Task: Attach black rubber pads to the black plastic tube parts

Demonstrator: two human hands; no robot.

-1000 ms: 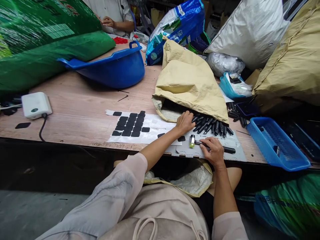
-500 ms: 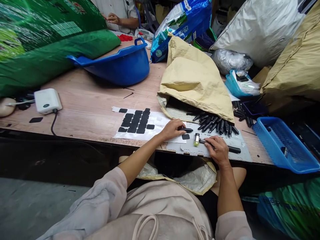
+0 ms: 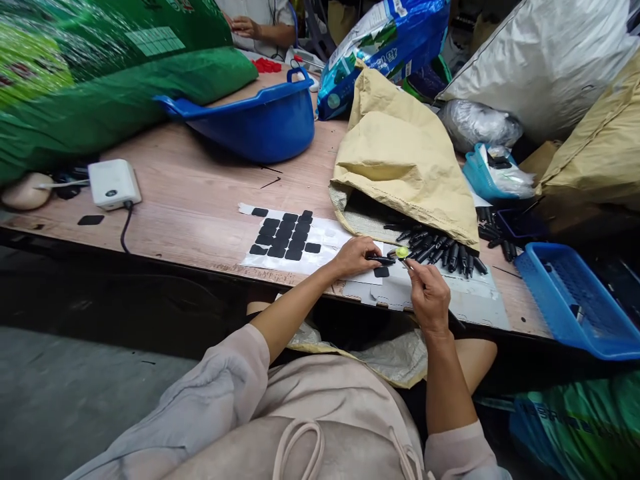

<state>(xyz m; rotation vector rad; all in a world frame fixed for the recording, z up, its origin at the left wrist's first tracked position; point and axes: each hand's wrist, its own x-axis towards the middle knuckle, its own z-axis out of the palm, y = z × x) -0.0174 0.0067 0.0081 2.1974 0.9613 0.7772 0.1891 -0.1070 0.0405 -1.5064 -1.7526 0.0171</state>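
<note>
My left hand is closed on a slim black pen-shaped piece, which lies along the grey board. Gripped in my right hand is a small hammer, its yellow-green face turned up and its head just right of that piece's end. The dark handle runs back through the fist. One black rounded patch lies just below the piece. Left of my left hand, a white sheet carries rows of similar black patches. Beyond the hammer is a heap of black pen-shaped pieces.
A tan sack opens toward the heap. A blue basin stands behind the sheet, a blue basket at the right edge. A white box with a cable sits left. Across the table a person's hand shows.
My right hand has lifted and tilted the hammer, turning its yellow-green face upward near the held piece. My left hand keeps its grip. The whole view has shifted slightly.
</note>
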